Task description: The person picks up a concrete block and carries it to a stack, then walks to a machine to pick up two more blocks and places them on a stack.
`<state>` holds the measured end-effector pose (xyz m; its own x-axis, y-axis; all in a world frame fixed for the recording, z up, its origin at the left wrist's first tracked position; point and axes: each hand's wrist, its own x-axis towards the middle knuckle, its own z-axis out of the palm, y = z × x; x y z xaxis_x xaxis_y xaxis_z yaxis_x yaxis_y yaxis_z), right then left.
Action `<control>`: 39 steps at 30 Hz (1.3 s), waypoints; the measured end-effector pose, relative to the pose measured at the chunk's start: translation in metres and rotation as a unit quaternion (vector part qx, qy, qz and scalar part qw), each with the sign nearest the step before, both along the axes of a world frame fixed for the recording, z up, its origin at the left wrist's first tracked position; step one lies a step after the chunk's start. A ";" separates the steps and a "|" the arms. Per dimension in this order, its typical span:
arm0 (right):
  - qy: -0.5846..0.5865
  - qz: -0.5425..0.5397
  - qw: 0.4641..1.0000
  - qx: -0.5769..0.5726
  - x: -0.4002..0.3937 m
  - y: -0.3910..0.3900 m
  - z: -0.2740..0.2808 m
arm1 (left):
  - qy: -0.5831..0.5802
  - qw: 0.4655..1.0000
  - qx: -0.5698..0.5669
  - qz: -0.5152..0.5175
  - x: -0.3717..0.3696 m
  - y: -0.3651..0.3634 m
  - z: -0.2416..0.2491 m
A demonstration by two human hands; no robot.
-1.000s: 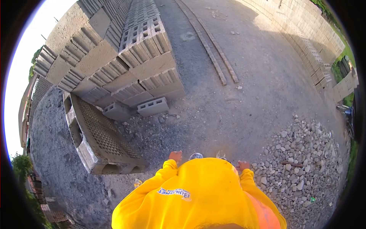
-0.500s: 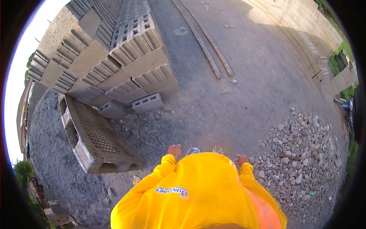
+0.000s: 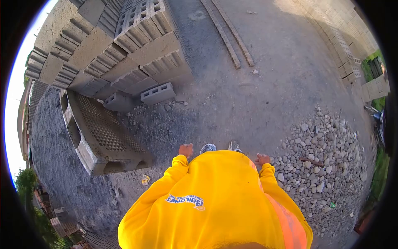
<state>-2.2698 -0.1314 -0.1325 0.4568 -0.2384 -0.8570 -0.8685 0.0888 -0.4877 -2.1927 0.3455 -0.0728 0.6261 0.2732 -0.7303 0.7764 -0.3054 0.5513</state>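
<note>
My left hand [image 3: 186,150] hangs in front of my yellow sleeve, its fingers loosely bent and a little apart, with nothing visible in it. On the other side, my right hand [image 3: 262,159] is held low near the edge of a gravel pile [image 3: 321,166], fingers partly spread and no object in them. Between the hands, the tips of my shoes [image 3: 208,147] show on the dusty ground. A grey plastic pallet [image 3: 105,128] leans, tilted, to the left of my left hand. Neither hand touches the pallet or the stones.
Stacked concrete blocks [image 3: 145,62] rise at the upper left, with a loose hollow block [image 3: 158,93] at their foot. Two long wooden strips [image 3: 226,35] lie on the ground ahead. More blocks [image 3: 338,50] line the upper right. A stick [image 3: 311,162] rests on the gravel.
The view has tilted down, so the blocks, pallet and shoes sit higher in the picture. Both hands stay low at my sides, still holding nothing visible.
</note>
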 end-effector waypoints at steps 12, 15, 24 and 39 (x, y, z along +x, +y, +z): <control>-0.158 0.615 0.686 -0.357 -0.028 -0.044 -0.033 | -0.047 0.992 0.085 -0.075 -0.002 -0.009 -0.020; -0.149 0.621 0.696 -0.328 -0.019 -0.046 -0.022 | -0.058 0.989 0.111 -0.075 -0.007 -0.011 -0.020; -0.091 0.533 0.821 -0.184 0.035 -0.058 -0.006 | -0.015 0.992 0.121 -0.014 -0.039 -0.016 -0.017; 0.011 0.224 0.971 -0.084 0.175 0.013 0.048 | 0.055 0.996 0.038 0.055 0.067 0.041 -0.066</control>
